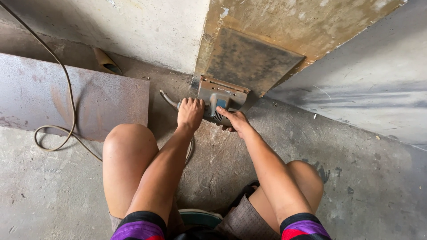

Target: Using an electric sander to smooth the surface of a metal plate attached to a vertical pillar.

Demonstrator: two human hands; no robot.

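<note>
Already we have both hands on the grey boxy power sander (pixel 221 100): our left hand (pixel 190 113) wraps its rear handle, our right hand (pixel 235 120) clamps its side (cord trailing), pressed against the rusty metal plate (pixel 251 60), whose patch looks only partly dulled.
</note>
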